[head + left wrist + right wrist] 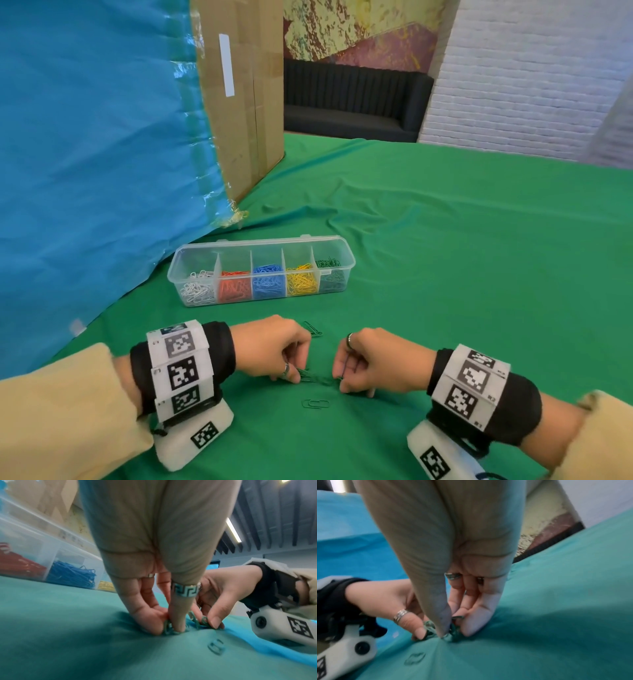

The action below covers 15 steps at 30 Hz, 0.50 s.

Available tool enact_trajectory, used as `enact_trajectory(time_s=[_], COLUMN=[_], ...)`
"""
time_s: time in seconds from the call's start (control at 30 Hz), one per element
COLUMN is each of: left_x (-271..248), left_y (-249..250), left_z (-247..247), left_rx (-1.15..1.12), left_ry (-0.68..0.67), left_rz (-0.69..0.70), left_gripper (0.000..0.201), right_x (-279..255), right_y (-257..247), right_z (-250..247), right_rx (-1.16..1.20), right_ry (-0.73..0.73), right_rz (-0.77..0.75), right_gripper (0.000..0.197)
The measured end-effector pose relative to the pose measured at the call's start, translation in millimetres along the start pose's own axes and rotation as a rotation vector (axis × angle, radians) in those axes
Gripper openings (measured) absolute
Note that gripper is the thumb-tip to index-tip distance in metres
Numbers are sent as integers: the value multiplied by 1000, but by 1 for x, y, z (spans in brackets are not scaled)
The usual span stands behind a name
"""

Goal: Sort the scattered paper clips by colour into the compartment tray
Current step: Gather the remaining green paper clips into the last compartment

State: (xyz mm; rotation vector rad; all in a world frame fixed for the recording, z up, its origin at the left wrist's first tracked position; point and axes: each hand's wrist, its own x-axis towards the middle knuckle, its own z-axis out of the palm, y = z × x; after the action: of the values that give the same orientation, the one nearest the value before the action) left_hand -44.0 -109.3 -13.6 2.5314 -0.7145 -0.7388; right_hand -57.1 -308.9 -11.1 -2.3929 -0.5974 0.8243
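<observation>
Here both hands, left hand (274, 347) and right hand (373, 359), pinch green paper clips (317, 377) bunched between them; compartment tray (346, 247) at twelve o'clock.

**Green table, brick wall, dark sofa**

A wrinkled green cloth-covered table (445, 240) fills the foreground. Behind it stands a white-painted brick wall (531, 68), a black ribbed sofa (352, 102) and a mottled yellow-and-red wall panel (359, 31). Overhead, the dark slatted ceiling (274, 513) carries a long strip light (233, 530), lit.

Green paper clips (317, 378) lie on cloth before the colour-sorted compartment tray (348, 265).
</observation>
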Motion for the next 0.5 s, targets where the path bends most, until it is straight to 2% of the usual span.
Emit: enact_trajectory(time_s=[0.1, 0.23, 0.3, 0.4, 0.47, 0.5], left_x=[2, 26, 46, 70, 78, 79], left_y=[0, 12, 17, 17, 16, 14], left_z=[-22, -61, -74, -78, -75, -73], left_rx=[-163, -502, -595, -611, -656, -669], left_ry=[76, 404, 535, 612, 599, 580], left_rz=[-4, -3, -30, -96, -129, -136], left_gripper=[23, 20, 20, 17, 14, 21], right_x=[3, 28, 46, 69, 77, 77], right_y=[4, -1, -3, -4, -3, -2], right_z=[-26, -75, -93, -100, -98, -96], right_rx=[150, 296, 316, 294, 259, 241], right_ry=[107, 536, 696, 769, 772, 790], right_rz=[-40, -112, -119, -98, -83, -76], right_gripper=[18, 19, 20, 16, 9, 5])
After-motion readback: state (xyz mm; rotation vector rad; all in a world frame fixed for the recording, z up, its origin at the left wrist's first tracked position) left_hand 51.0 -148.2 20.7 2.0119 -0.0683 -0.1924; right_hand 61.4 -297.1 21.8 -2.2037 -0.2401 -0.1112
